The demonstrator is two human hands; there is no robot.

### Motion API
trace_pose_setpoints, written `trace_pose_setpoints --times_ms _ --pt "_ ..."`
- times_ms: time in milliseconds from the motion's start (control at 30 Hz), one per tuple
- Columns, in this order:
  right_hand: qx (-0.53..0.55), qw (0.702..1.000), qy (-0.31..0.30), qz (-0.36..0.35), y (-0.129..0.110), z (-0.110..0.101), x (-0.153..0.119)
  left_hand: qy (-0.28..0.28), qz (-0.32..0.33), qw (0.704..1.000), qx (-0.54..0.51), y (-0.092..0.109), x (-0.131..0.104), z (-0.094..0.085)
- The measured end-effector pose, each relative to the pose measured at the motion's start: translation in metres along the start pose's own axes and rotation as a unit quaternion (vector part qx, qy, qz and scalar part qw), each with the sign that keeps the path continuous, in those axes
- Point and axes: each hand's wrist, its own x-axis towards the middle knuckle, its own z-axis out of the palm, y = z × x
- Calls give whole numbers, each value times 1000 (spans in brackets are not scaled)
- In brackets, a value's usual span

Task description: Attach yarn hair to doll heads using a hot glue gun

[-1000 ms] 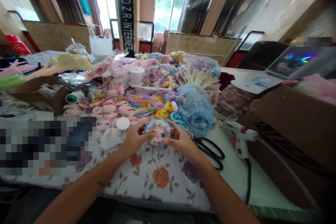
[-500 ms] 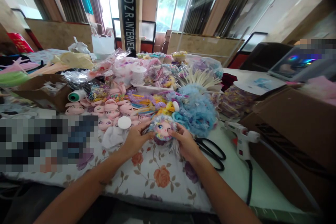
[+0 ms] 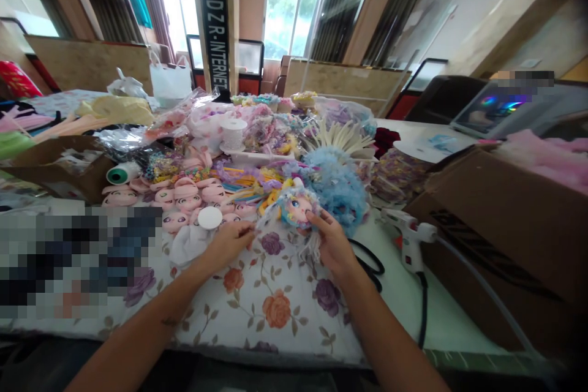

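My right hand [image 3: 333, 239] holds a doll head [image 3: 299, 209] at its right side, thumb against the face. The head has a pale painted face with a blue eye, framed by fluffy pastel yarn hair. Loose white strands hang below it, beside my palm. Just left of the head, my left hand [image 3: 235, 241] is closed in a pinch at the end of a pale yarn strand [image 3: 265, 218] that runs out from the hair. Pink doll faces [image 3: 188, 201] lie in a cluster behind my left hand, near a white round disc [image 3: 210, 217].
Black-handled scissors [image 3: 371, 252] lie right of my right hand, partly hidden. Farther right are a white glue gun [image 3: 408, 239] and a large cardboard box [image 3: 509, 239]. Blue fluffy yarn [image 3: 342, 190] and a white spool [image 3: 233, 133] sit behind. Floral cloth [image 3: 275, 309] covers the front.
My left hand has come off the head and moved left and down, drawing out a pale strand. The head, now in my right hand alone, has tilted and shifted up and right.
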Motion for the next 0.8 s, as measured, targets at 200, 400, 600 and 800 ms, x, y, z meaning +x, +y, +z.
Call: trace_pose_setpoints --times_ms 200,400,600,800 --pt "-34 997 -64 29 3 2 -3 165 28 980 -108 12 2 -6" --pt "-19 980 -136 144 8 3 -8 151 40 969 -190 17 0 -5" --pt "14 977 -155 148 -1 -8 -9 247 1 899 -361 10 10 -22" --pt "-96 965 -190 154 9 2 -11 21 -105 942 -317 14 2 -5"
